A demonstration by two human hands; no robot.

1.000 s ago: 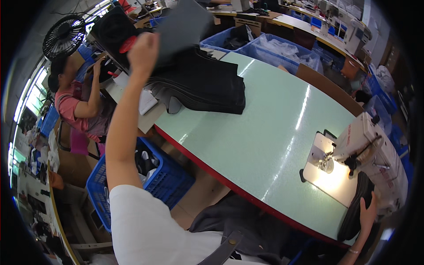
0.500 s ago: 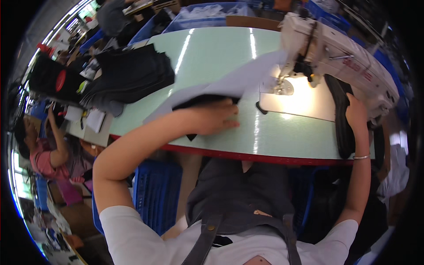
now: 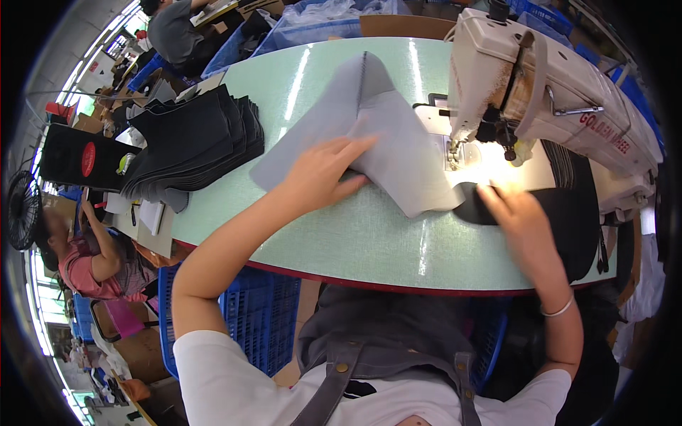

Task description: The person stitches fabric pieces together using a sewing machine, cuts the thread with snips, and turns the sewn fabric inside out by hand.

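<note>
A grey fabric piece (image 3: pixel 327 106) with a dark seam down its upper middle lies spread on the pale green table, left of the sewing machine (image 3: pixel 540 92). On its lower part rests my left hand (image 3: pixel 320 174), fingers stretched out and thumb apart. My right hand (image 3: pixel 526 224), smeared by motion, has its fingers over the narrow end of a black fabric piece (image 3: pixel 572 213) in front of the needle area; its thumb is hidden. That end touches or nearly touches the grey piece's right corner. The machine's lamp lights the plate under the needle.
A stack of black cut pieces (image 3: pixel 192 135) lies at the table's left. Beyond the far edge are blue bins (image 3: pixel 312 32); a blue crate (image 3: pixel 259 319) stands below the front edge. Another person (image 3: pixel 92 255) sits at the left, near a black fan (image 3: pixel 25 209).
The grey piece, folded and moving before, now lies spread with its seam up. My right hand has moved left from beside the machine, bringing the black piece's end along. My left hand has risen slightly.
</note>
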